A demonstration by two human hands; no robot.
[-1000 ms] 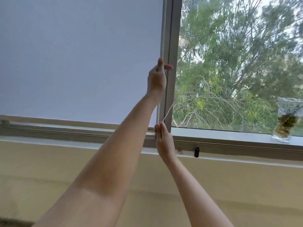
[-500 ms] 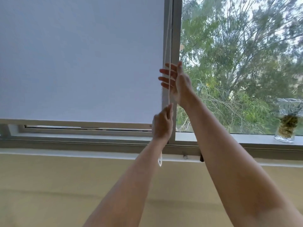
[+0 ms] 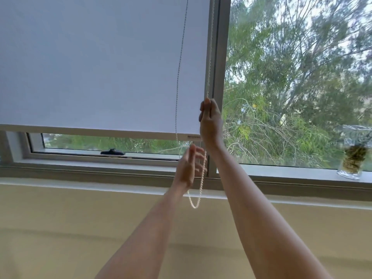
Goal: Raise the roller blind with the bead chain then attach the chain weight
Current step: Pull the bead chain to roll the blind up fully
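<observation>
Here, in the head view, the white roller blind (image 3: 96, 63) covers most of the left window pane, its bottom bar hanging a little above the window sill (image 3: 90, 168), so a strip of glass and greenery shows beneath it. The bead chain (image 3: 209, 57) runs down along the blind's right edge, beside the grey window frame (image 3: 220, 57). The right hand (image 3: 210, 122) is closed in a fist around this strand, raised near the blind's lower right corner. Below it the chain drops into a loop (image 3: 194, 204) that hangs in front of the wall under the sill. The left hand (image 3: 188, 168) sits lower, fingers loosely spread and pinching nothing, just beside the hanging strands. A black window handle (image 3: 112, 152) lies on the lower frame, and a glass vase (image 3: 353, 154) stands on the sill at far right.
</observation>
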